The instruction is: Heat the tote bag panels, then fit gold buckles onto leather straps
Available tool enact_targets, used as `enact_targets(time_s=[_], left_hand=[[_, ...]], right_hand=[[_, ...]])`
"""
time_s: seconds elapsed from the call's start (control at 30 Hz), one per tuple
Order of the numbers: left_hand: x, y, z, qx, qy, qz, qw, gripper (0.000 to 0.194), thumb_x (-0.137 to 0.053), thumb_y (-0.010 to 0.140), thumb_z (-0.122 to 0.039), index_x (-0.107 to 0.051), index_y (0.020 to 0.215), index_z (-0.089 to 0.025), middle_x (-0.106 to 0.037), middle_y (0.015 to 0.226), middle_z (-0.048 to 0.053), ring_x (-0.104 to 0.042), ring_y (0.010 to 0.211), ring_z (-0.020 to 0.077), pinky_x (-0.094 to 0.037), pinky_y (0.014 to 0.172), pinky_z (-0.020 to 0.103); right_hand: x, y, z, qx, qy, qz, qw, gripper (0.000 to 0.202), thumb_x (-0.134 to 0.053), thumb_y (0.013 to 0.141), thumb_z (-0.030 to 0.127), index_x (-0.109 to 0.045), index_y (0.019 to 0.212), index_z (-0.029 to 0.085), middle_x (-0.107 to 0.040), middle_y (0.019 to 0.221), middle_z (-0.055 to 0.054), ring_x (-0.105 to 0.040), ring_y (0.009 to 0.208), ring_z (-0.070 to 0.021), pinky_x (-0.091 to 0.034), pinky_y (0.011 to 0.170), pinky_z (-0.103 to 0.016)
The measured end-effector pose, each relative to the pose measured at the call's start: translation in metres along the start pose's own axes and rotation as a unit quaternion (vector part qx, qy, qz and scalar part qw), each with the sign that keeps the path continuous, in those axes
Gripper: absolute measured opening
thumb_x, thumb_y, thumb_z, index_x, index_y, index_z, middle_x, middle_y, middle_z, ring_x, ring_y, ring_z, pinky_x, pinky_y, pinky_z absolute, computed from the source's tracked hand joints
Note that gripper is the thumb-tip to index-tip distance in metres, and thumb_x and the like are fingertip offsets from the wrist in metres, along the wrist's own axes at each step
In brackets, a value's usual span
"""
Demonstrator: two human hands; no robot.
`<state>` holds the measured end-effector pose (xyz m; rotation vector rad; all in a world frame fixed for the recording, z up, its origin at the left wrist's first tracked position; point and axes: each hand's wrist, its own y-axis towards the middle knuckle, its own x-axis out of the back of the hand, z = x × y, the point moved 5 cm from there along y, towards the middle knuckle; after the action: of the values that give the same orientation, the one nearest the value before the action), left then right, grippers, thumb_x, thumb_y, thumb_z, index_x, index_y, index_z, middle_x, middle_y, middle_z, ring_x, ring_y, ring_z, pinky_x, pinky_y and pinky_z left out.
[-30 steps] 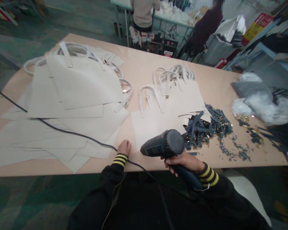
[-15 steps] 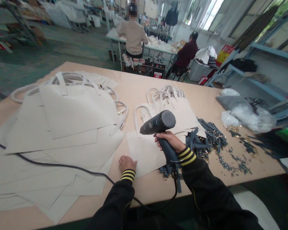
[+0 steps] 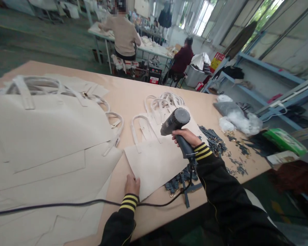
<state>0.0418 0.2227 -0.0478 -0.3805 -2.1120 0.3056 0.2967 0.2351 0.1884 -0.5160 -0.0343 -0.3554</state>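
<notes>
My right hand [image 3: 187, 137] is wrapped round the handle of a black heat gun [image 3: 176, 121], held above a cream bag panel [image 3: 156, 160]. The gun's narrow nozzle points left and its round rear cap faces up and right. At the panel's lower left edge is my left hand [image 3: 132, 185], its fingers closed on the edge. The panel has a looped strap handle [image 3: 141, 119] at its far side and lies in front of more cream panels with handles. A black cord [image 3: 92, 202] runs from the gun across the table to the left, passing by my left wrist.
A large pile of cream panels [image 3: 51, 133] with handles covers the left. Dark straps with gold-coloured clasps [image 3: 215, 141] lie at the right, near clear plastic bags [image 3: 238, 116]. Beyond the table [image 3: 128, 92], two people sit at another worktable. Blue shelving [image 3: 272, 73] stands right.
The view has swung right. My left hand has closed on the panel's edge, and the panel has shifted towards me. The heat gun stays in my right hand, slightly raised.
</notes>
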Motion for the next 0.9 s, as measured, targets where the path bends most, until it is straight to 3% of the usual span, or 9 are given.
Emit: enact_targets(time_s=[0.2, 0.33, 0.43, 0.6, 0.7, 0.8, 0.9], left_hand=[[0.01, 0.01, 0.004, -0.006, -0.055, -0.015, 0.998, 0.015, -0.049, 0.076, -0.027, -0.05, 0.085, -0.016, -0.061, 0.076, 0.008, -0.06, 0.075, 0.0218, -0.047, 0.069, 0.031], [0.021, 0.015, 0.0, -0.02, -0.064, -0.032, 0.997, 0.017, -0.045, 0.075, -0.028, -0.054, 0.083, -0.016, -0.063, 0.076, 0.009, -0.06, 0.079, 0.0235, -0.047, 0.072, 0.032], [0.031, 0.019, -0.006, -0.032, -0.063, -0.043, 0.997, 0.02, -0.042, 0.075, -0.027, -0.057, 0.081, -0.016, -0.063, 0.078, 0.01, -0.059, 0.082, 0.024, -0.046, 0.075, 0.032], [0.046, 0.024, -0.013, -0.04, -0.05, -0.041, 0.997, 0.023, -0.041, 0.075, -0.028, -0.058, 0.081, -0.014, -0.062, 0.075, 0.009, -0.057, 0.077, 0.0227, -0.045, 0.072, 0.031], [0.052, 0.027, -0.013, -0.038, -0.036, -0.041, 0.998, 0.023, -0.041, 0.074, -0.027, -0.058, 0.081, -0.013, -0.06, 0.072, 0.008, -0.056, 0.075, 0.022, -0.044, 0.07, 0.03], [0.055, 0.025, -0.016, -0.047, -0.022, -0.044, 0.998, 0.023, -0.04, 0.074, -0.026, -0.059, 0.082, -0.014, -0.059, 0.07, 0.008, -0.055, 0.073, 0.0223, -0.045, 0.069, 0.031], [0.062, 0.023, -0.03, -0.071, -0.009, -0.063, 0.995, 0.025, -0.04, 0.073, -0.02, -0.059, 0.087, -0.012, -0.061, 0.072, 0.009, -0.057, 0.074, 0.0236, -0.046, 0.07, 0.033]], right_hand=[[0.011, 0.01, 0.003, 0.013, 0.018, -0.04, 0.999, 0.012, -0.054, 0.08, 0.016, -0.054, 0.071, 0.009, -0.059, 0.058, -0.005, -0.053, 0.044, -0.0112, -0.048, 0.039, -0.022], [0.022, -0.005, 0.004, 0.014, 0.02, -0.036, 0.999, 0.012, -0.057, 0.078, 0.018, -0.056, 0.072, 0.008, -0.06, 0.062, -0.007, -0.054, 0.048, -0.0125, -0.048, 0.039, -0.023], [0.033, -0.041, -0.003, 0.008, 0.011, -0.023, 1.0, 0.014, -0.061, 0.075, 0.021, -0.057, 0.073, 0.008, -0.06, 0.066, -0.008, -0.055, 0.05, -0.0133, -0.047, 0.039, -0.023], [0.05, -0.133, -0.03, 0.013, 0.0, -0.005, 1.0, 0.023, -0.064, 0.073, 0.028, -0.057, 0.086, 0.011, -0.058, 0.072, -0.005, -0.054, 0.054, -0.0126, -0.047, 0.041, -0.022], [0.056, -0.182, -0.053, -0.019, 0.021, -0.005, 1.0, 0.028, -0.064, 0.073, 0.03, -0.056, 0.092, 0.012, -0.057, 0.076, -0.005, -0.054, 0.057, -0.0125, -0.047, 0.043, -0.021], [0.059, -0.209, -0.077, -0.052, 0.027, -0.013, 0.998, 0.031, -0.064, 0.073, 0.033, -0.056, 0.093, 0.011, -0.056, 0.076, -0.005, -0.054, 0.058, -0.0126, -0.047, 0.044, -0.022], [0.059, -0.216, -0.094, -0.055, 0.04, -0.011, 0.998, 0.032, -0.065, 0.072, 0.035, -0.056, 0.092, 0.011, -0.056, 0.076, -0.005, -0.053, 0.058, -0.0129, -0.046, 0.044, -0.022]])
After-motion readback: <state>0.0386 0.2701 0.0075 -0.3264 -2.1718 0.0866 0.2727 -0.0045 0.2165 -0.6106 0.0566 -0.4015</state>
